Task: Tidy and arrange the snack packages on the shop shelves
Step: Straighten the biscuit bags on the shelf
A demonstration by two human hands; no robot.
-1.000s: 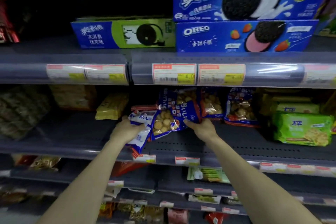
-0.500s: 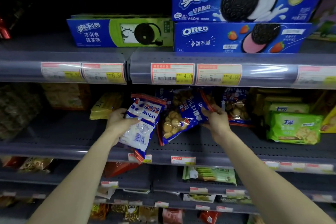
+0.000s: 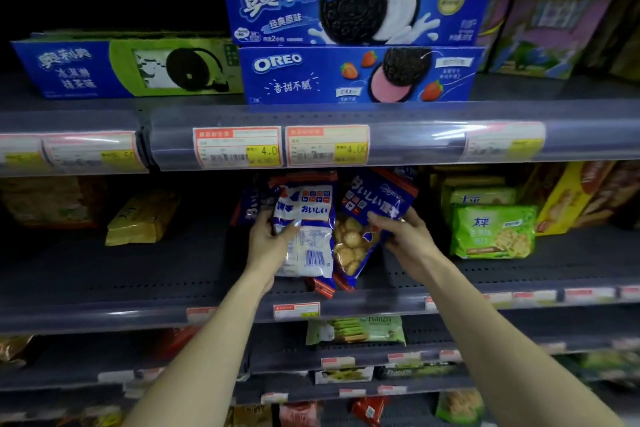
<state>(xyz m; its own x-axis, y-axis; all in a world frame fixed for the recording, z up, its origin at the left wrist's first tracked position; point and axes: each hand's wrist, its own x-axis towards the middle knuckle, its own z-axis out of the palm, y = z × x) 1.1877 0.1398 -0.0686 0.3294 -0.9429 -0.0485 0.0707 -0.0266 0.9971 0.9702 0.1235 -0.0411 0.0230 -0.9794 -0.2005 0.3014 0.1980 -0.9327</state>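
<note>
Two blue snack bags of small round biscuits stand upright side by side on the middle shelf (image 3: 138,284). My left hand (image 3: 268,243) grips the left bag (image 3: 306,236), which shows its white back with a barcode. My right hand (image 3: 401,236) holds the right bag (image 3: 367,218), which shows its front and tilts slightly. The two bags touch. More bags of the same kind stand behind them, mostly hidden.
Green cracker packs (image 3: 491,232) sit to the right, a yellow pack (image 3: 138,218) to the left. Oreo boxes (image 3: 356,76) fill the top shelf above a price rail (image 3: 415,142). Lower shelves hold more packets (image 3: 356,331).
Both hands have lifted the two bags from lying slanted to standing upright, and pushed them closer together and further back under the price rail. The camera has moved nearer.
</note>
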